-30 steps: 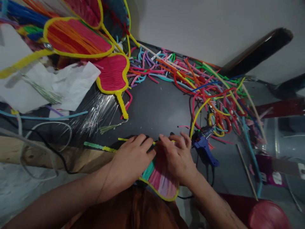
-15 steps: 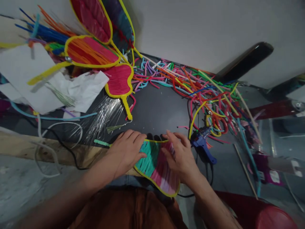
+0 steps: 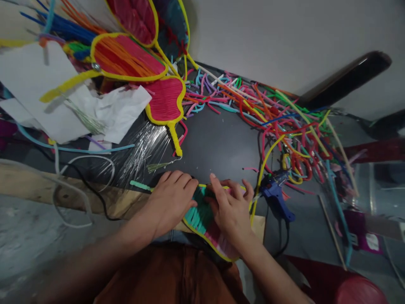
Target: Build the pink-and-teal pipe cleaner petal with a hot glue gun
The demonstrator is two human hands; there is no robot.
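Note:
A flat petal-shaped piece (image 3: 199, 217) made of teal and pink pipe cleaners with a yellow rim lies at the near edge of the dark table (image 3: 218, 145). My left hand (image 3: 169, 202) rests flat on its left side, fingers stretched out together. My right hand (image 3: 229, 209) presses on its right side, fingers spread and slightly bent over the pink strands. A blue glue gun (image 3: 276, 196) lies just right of my right hand.
A heap of loose coloured pipe cleaners (image 3: 278, 122) covers the far right of the table. Finished red and orange petals (image 3: 129, 63) and white paper sheets (image 3: 50, 90) lie at the far left. A bundle of thin silver wires (image 3: 142, 150) and a wooden plank (image 3: 38, 190) sit left.
My right hand has slid left and down over the pink part of the petal piece. My left hand stays on the teal side. The view has shifted slightly.

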